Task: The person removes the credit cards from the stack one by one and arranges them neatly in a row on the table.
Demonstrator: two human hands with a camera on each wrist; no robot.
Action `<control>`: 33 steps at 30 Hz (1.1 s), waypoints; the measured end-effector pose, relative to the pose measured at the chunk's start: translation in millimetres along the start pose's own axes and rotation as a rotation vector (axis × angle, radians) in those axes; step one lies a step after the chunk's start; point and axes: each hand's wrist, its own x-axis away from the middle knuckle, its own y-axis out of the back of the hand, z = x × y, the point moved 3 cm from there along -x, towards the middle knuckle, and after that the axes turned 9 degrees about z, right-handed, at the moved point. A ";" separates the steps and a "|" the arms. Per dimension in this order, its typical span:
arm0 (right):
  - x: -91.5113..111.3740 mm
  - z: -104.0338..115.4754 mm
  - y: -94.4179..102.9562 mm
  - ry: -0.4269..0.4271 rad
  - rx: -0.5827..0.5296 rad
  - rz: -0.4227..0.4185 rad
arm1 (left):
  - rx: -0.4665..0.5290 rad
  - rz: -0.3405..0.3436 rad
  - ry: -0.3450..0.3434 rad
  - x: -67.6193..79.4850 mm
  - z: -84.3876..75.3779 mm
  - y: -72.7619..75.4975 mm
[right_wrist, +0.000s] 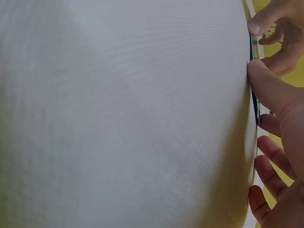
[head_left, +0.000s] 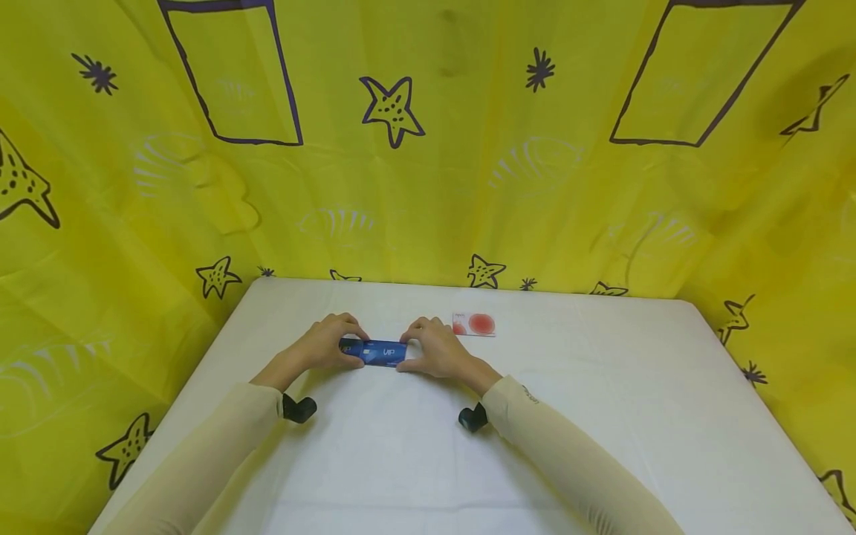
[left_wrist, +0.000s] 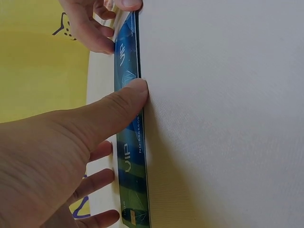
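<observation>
Two blue VIP cards lie end to end on the white table, the left card [head_left: 351,347] and the right card [head_left: 386,354]; the lettering on the right one is upside down in the head view. My left hand [head_left: 329,344] pinches across the left card, thumb [left_wrist: 135,92] at its near edge by the join, fingers along the far edge. At the outer end of the right card, my right hand [head_left: 436,349] holds it between thumb and fingertips. In the right wrist view only the dark card edge [right_wrist: 254,102] shows.
A white card with red circles [head_left: 474,325] lies just behind my right hand. The white-covered table [head_left: 588,416] ends at a yellow curtain [head_left: 428,200] printed with starfish. Black wrist cameras sit under both sleeves, one being the left camera [head_left: 299,409].
</observation>
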 end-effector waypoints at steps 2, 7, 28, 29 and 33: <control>-0.2 -0.1 -0.6 0.001 -0.002 -0.002 | -0.002 -0.007 -0.005 0.6 1.0 -0.5; 1.1 0.9 -0.1 0.001 -0.007 -0.008 | -0.011 -0.017 -0.021 1.2 1.7 -0.7; 2.4 -0.3 -0.9 0.017 0.001 -0.012 | -0.050 -0.023 -0.035 2.1 1.6 -1.4; 2.3 -0.5 -0.9 0.017 -0.004 -0.010 | -0.051 -0.021 -0.035 2.0 1.4 -1.1; 1.8 -0.8 -1.4 0.018 -0.002 -0.008 | -0.048 -0.012 -0.028 2.7 0.0 -0.6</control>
